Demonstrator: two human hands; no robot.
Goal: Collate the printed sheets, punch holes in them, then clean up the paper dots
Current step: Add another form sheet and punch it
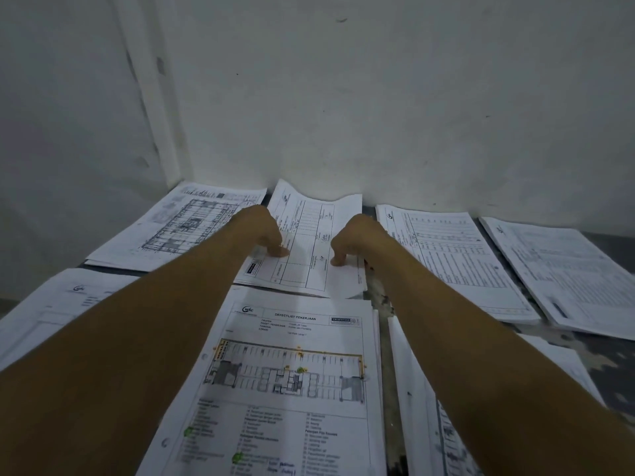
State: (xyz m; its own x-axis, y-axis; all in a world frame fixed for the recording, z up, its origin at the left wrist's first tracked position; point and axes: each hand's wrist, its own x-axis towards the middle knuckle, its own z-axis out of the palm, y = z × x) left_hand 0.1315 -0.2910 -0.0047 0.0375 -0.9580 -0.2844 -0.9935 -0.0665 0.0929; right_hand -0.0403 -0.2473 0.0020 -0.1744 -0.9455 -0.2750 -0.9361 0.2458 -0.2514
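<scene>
Several stacks of printed sheets lie on a dark surface against a white wall. Both my arms reach forward to the middle back form sheet, whose far edge curls up the wall. My left hand grips its left side, thumb pressed on top and fingers curled. At the sheet's right side, my right hand holds it the same way. Nearest me lies a punched defect-list sheet with a coloured floor plan. No hole punch or paper dots show.
A floor-plan stack sits back left, and two table-form stacks sit back right. More sheets lie near left and near right. The wall closes the far side.
</scene>
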